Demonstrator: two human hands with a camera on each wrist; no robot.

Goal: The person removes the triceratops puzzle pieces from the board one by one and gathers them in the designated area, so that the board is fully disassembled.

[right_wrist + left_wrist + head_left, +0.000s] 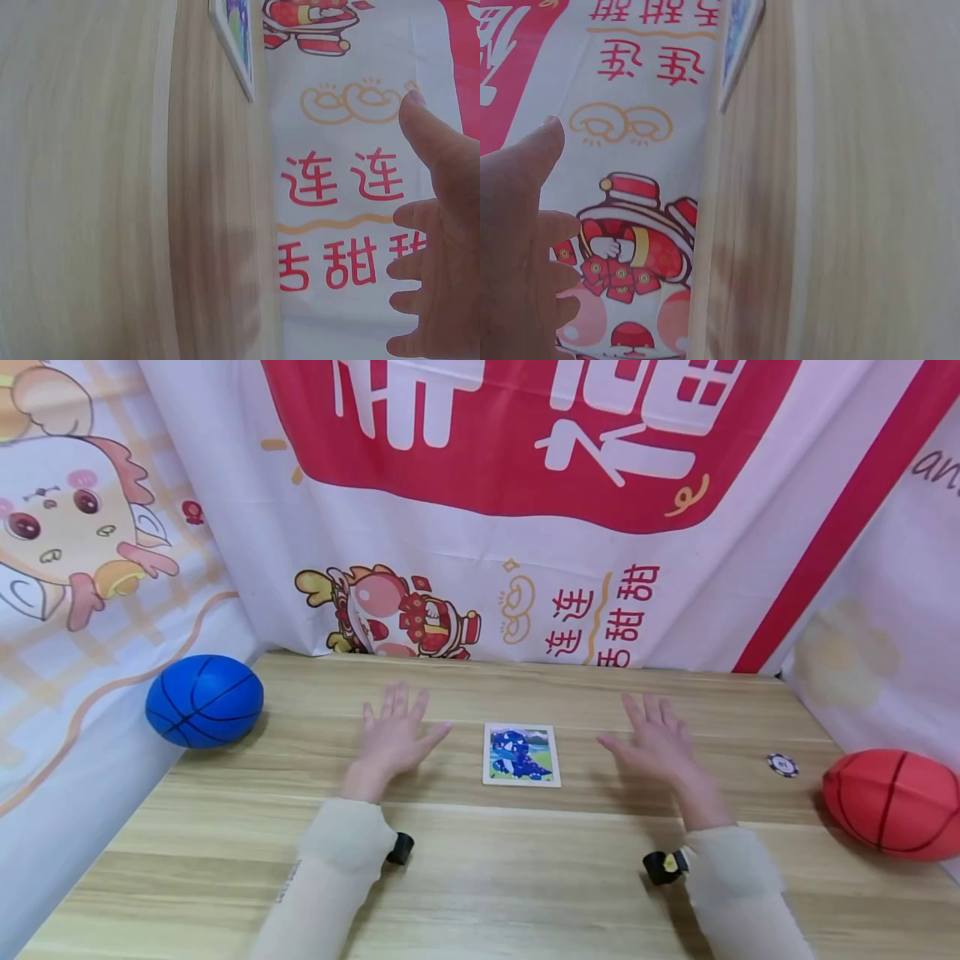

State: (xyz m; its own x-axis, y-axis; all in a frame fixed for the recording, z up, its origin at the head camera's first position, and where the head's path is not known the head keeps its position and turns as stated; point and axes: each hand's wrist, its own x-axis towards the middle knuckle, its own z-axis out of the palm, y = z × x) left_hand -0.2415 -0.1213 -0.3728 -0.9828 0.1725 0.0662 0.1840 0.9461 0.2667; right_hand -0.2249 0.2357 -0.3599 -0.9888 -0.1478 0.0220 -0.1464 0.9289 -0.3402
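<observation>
A small square picture card (521, 754) with a blue cartoon dinosaur lies flat on the wooden table (480, 877), between my two hands. My left hand (395, 735) hovers palm down just left of the card, fingers straight and spread, holding nothing. My right hand (654, 739) is held the same way just right of the card. In the left wrist view the left hand (521, 247) shows at the left edge, with the card's edge (739, 45) at the top. In the right wrist view the right hand (439, 247) shows at the right, the card (234, 41) at the top.
A blue ball (204, 700) rests at the table's back left against the cloth. A red ball (892, 803) sits at the right edge, with a small black-and-white chip (782, 765) beside it. Printed cloth banners (525, 510) wall in the back and both sides.
</observation>
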